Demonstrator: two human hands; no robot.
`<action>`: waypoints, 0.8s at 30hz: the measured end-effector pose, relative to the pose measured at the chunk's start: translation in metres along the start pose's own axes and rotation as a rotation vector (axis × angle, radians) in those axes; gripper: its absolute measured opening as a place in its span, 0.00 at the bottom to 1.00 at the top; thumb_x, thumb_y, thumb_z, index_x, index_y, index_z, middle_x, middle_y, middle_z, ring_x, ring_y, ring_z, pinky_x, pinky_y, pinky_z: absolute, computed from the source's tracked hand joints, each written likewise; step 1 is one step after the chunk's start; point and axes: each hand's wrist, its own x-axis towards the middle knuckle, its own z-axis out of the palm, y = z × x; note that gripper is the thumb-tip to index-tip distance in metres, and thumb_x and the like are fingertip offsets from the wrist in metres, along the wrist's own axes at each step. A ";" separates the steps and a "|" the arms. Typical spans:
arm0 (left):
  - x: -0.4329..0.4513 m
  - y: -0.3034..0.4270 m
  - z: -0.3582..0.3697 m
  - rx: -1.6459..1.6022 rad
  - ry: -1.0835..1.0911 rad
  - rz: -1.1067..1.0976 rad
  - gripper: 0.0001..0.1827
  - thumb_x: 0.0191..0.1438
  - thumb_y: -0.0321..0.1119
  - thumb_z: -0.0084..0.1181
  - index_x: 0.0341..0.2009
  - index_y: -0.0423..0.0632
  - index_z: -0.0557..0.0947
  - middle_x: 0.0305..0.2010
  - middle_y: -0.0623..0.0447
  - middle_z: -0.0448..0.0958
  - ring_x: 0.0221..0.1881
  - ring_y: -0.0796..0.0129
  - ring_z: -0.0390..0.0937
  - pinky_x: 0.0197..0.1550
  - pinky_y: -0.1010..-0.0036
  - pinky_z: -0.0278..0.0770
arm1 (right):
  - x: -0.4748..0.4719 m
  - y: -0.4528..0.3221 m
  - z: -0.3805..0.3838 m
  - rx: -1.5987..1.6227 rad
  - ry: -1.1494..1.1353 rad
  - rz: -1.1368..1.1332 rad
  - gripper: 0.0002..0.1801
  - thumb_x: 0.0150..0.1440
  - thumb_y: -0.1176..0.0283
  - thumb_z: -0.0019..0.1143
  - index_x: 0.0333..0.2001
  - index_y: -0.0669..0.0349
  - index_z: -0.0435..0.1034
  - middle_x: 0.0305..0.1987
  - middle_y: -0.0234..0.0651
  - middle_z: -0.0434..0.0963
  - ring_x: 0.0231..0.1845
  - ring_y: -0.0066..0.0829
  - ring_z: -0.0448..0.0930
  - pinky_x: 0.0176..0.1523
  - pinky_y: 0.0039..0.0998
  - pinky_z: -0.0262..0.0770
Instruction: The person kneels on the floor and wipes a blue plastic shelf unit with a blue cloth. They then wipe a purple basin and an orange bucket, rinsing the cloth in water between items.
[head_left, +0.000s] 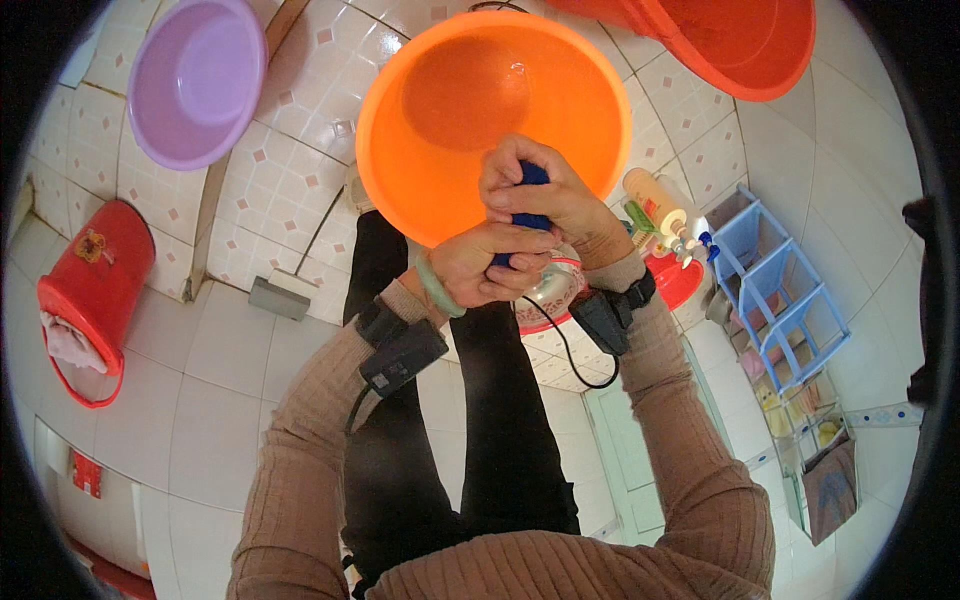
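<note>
Both of my hands are closed around one dark blue cloth (534, 196), bunched into a narrow roll. My right hand (529, 180) grips its upper part, and my left hand (491, 262) holds the lower end close below. The cloth is mostly hidden by my fingers. Just beyond the hands lies a large orange plastic basin (435, 187), whose near rim passes behind them. A patch inside the basin looks darker, and I cannot tell how much water it holds. A pale bangle (437, 283) circles my left wrist.
A purple basin (169, 94) and a red bucket (101, 270) stand left. Red plastic containers (739, 52) sit at the upper right. Pump bottles (652, 195), a small red basin (679, 279) and a blue rack (772, 292) are at the right. A patterned basin (559, 292) lies below my hands.
</note>
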 end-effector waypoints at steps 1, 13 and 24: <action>0.001 -0.001 -0.003 0.084 0.085 -0.007 0.08 0.57 0.35 0.51 0.40 0.48 0.72 0.22 0.62 0.63 0.13 0.83 0.55 0.11 0.86 0.51 | 0.001 -0.002 0.001 -0.103 0.034 0.040 0.14 0.47 0.79 0.58 0.28 0.57 0.58 0.26 0.26 0.63 0.26 0.19 0.68 0.29 0.23 0.67; 0.055 0.020 -0.076 1.833 1.065 0.137 0.20 0.48 0.50 0.55 0.38 0.48 0.79 0.30 0.44 0.81 0.33 0.51 0.80 0.31 0.59 0.75 | 0.051 0.077 -0.049 -1.112 0.700 -0.295 0.06 0.45 0.80 0.55 0.28 0.61 0.67 0.22 0.31 0.70 0.23 0.23 0.71 0.28 0.27 0.68; 0.054 0.030 -0.087 1.488 1.069 0.669 0.27 0.42 0.34 0.65 0.45 0.41 0.66 0.39 0.36 0.74 0.41 0.47 0.77 0.38 0.62 0.74 | 0.043 0.083 -0.044 -0.046 0.845 -0.076 0.17 0.55 0.57 0.58 0.37 0.61 0.72 0.31 0.30 0.75 0.32 0.24 0.76 0.34 0.25 0.72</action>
